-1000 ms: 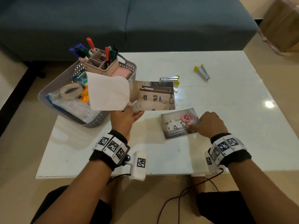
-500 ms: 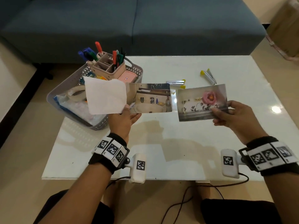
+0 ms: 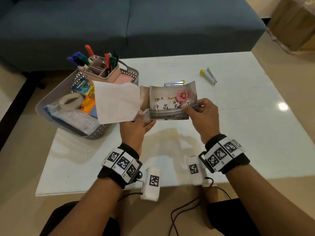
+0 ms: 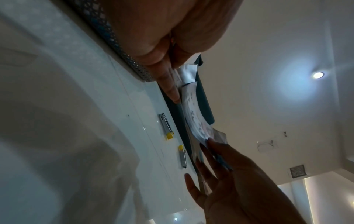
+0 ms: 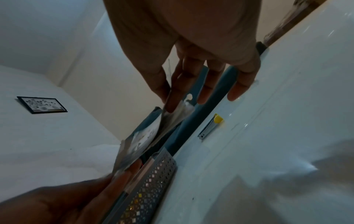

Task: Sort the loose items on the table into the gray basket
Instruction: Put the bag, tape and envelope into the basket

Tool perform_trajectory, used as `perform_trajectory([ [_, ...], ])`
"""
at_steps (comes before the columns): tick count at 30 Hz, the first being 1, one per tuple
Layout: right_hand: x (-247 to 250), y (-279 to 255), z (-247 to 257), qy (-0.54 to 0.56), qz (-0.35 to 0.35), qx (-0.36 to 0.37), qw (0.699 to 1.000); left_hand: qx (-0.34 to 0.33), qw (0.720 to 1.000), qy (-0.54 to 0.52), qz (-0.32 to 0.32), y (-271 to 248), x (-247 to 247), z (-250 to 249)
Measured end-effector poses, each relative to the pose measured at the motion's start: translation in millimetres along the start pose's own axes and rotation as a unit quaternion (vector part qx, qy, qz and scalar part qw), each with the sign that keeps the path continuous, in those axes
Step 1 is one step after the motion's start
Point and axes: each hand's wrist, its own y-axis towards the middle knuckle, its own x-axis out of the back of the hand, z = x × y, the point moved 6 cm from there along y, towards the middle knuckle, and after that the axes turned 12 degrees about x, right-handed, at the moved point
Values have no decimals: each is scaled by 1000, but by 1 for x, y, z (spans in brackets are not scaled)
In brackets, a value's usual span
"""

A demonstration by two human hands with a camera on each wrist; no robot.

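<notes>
Here the glossy flower photo (image 3: 173,101), a thin curling rectangle, sits pinched at its right edge between the thumb and curled fingers of the right hand (image 3: 203,116). Its left edge overlaps the prints gripped by the left hand (image 3: 136,125), thumb on top: a matte white sheet (image 3: 116,103) fans left of those fingers. Beyond the left fingertips stands the perforated gray basket (image 3: 51,101); two metal clippers (image 3: 208,76) lie beyond the right.

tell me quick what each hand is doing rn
Left hand: grips a white paper and photos.
Right hand: pinches the flower photo.
</notes>
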Motion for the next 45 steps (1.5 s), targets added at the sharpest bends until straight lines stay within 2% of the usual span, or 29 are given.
perform_trajectory([
  [8, -9, -13, 9, -50, -38, 33, 997, -2, 1000, -9, -16, -5, -11, 1],
  [14, -13, -16, 12, -47, -48, 41, 997, -92, 992, 83, 5, -10, -16, -5],
  [22, -15, -13, 11, -52, 1, 31, 998, -137, 980, 145, -19, -8, -6, -11],
  [25, -8, -3, 0, -2, 10, -40, 999, -132, 982, 134, -25, -4, -3, -13],
  [27, -10, -3, -10, 127, 61, -138, 980, -128, 982, 134, -23, -2, -3, -11],
  [29, -16, -6, -11, 188, 123, -171, 959, -136, 980, 144, -13, 0, -3, -9],
  [33, -12, -1, -6, 110, 144, -92, 979, -158, 969, 189, -1, 0, -6, -6],
  [35, -11, -1, -5, 94, 150, -75, 981, -158, 963, 215, 48, 1, -10, -5],
  [37, -9, -2, -3, 87, 157, -64, 982, -156, 941, 284, 98, 0, -14, -2],
  [39, -6, -2, 1, 72, 163, -46, 983, -151, 920, 342, 119, -2, -16, 2],
  [42, -4, 0, 4, 31, 177, -23, 983, -109, 953, 261, 111, -1, -12, -1],
  [45, -5, -1, 7, 27, 218, -24, 975, -137, 955, 247, 90, 4, -4, -7],
])
